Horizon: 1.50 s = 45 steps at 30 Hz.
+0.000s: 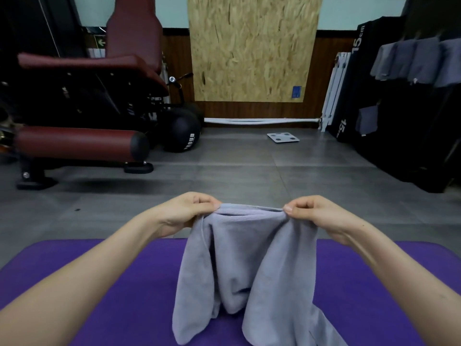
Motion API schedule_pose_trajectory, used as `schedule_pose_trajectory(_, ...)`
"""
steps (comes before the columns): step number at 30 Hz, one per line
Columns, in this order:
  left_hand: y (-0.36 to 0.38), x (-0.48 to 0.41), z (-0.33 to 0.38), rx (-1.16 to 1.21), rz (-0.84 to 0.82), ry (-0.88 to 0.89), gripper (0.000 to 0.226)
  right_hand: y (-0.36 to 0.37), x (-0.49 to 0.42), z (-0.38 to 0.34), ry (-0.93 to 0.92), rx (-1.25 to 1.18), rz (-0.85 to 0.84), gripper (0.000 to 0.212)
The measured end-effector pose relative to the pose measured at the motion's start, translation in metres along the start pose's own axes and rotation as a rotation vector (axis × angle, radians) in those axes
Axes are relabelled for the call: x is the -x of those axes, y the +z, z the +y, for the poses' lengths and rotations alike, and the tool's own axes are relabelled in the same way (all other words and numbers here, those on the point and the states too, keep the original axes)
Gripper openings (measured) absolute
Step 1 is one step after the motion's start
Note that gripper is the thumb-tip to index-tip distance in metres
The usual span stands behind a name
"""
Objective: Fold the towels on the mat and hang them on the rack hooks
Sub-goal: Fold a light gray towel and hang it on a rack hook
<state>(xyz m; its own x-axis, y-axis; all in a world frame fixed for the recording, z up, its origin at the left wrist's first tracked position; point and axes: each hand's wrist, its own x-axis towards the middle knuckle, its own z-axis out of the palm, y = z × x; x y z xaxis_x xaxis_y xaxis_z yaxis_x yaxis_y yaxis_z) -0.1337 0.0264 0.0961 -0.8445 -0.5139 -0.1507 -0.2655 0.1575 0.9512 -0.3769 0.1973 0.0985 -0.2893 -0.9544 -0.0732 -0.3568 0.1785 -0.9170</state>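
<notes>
A purple exercise mat (99,283) lies below both hands and spreads out past them on either side. A grey towel (239,258) hangs from the hands above the mat, its top edge stretched between them. Its sides drape down in two loose lobes with a sagging hollow in the middle, and its lower part reaches the mat and runs out of view at the bottom.

The likely trouble is a crooked fold. The cloth hangs unevenly and is bunched at the bottom, so lowering it as it is would probably trap wrinkles and leave the edges mismatched. The top edge looks doubled, and each hand holds only a small pinch of it, so one layer could slip free and the towel could drop open. The right lobe trails lower, which may drag and twist the cloth.

Far beyond and to the right of the right hand, other grey towels (419,61) already hang on a dark rack.

Both forearms reach forward, roughly level. The left hand (192,208) is curled, knuckles up, and pinches the towel's left top corner. The right hand (311,211) mirrors it, with the thumb pressed on the right corner.
</notes>
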Motion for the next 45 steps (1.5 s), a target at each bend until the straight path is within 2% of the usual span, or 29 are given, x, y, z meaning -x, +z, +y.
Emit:
schedule_pose_trajectory(2, -0.005, 0.003, -0.002, -0.012, -0.034, -0.003, 0.058, 0.001, 0.002, 0.001, -0.013, -0.038, -0.041, 0.035)
schedule_pose_trajectory(3, -0.007, 0.005, -0.004, -0.017, -0.056, -0.002, 0.058, 0.002, 0.003, 0.001, -0.018, -0.06, -0.061, 0.028)
schedule_pose_trajectory(7, -0.009, 0.011, -0.012, -0.033, -0.049, 0.001, 0.024, 0.006, 0.005, -0.002, -0.05, -0.144, -0.105, 0.028)
schedule_pose_trajectory(11, -0.005, 0.015, -0.024, -0.147, 0.057, 0.088, 0.018, 0.017, 0.011, -0.01, -0.067, -0.082, -0.112, 0.039)
schedule_pose_trajectory(14, -0.002, 0.026, -0.033, -0.063, 0.15, 0.082, 0.012, 0.035, 0.015, -0.008, -0.059, -0.087, -0.14, 0.045)
schedule_pose_trajectory(17, -0.01, 0.045, -0.047, -0.046, 0.092, -0.013, 0.021, 0.053, 0.019, 0.001, 0.0, -0.057, -0.281, 0.041)
schedule_pose_trajectory(20, -0.031, 0.067, -0.05, -0.039, 0.0, -0.044, 0.044, 0.056, 0.018, 0.005, 0.026, -0.067, -0.579, 0.039)
schedule_pose_trajectory(23, -0.062, 0.082, -0.024, -0.015, -0.072, -0.029, 0.039, 0.056, 0.01, -0.005, 0.028, -0.215, -0.846, 0.038)
schedule_pose_trajectory(26, -0.095, 0.094, 0.007, -0.058, -0.101, -0.029, 0.052, 0.063, -0.009, -0.024, 0.023, -0.314, -0.916, 0.038)
schedule_pose_trajectory(29, -0.118, 0.09, 0.013, -0.09, -0.033, -0.037, 0.046, 0.074, -0.037, -0.03, 0.066, -0.309, -0.853, 0.032)
schedule_pose_trajectory(31, -0.13, 0.076, -0.014, -0.177, 0.115, -0.07, 0.023, 0.095, -0.061, -0.019, 0.119, -0.211, -0.717, 0.012)
schedule_pose_trajectory(32, -0.134, 0.067, -0.037, -0.261, 0.203, -0.091, 0.01, 0.111, -0.075, -0.01, 0.153, -0.124, -0.619, 0.01)
schedule_pose_trajectory(36, -0.141, 0.027, -0.147, -0.506, 0.362, -0.165, 0.015, 0.176, -0.129, 0.032, 0.139, 0.306, -0.168, 0.021)
schedule_pose_trajectory(39, -0.141, 0.022, -0.219, -0.507, 0.54, -0.182, 0.013, 0.208, -0.167, 0.077, 0.125, 0.813, -0.055, 0.032)
schedule_pose_trajectory(40, -0.14, 0.029, -0.239, -0.477, 0.597, -0.186, 0.012, 0.218, -0.173, 0.089, 0.129, 0.912, -0.033, 0.035)
schedule_pose_trajectory(42, -0.135, 0.052, -0.274, -0.467, 0.693, -0.207, 0.009, 0.24, -0.178, 0.11, 0.135, 0.871, -0.032, 0.033)
schedule_pose_trajectory(45, -0.123, 0.096, -0.319, -0.502, 0.738, -0.244, 0.011, 0.286, -0.177, 0.13, 0.092, 0.599, -0.037, 0.023)
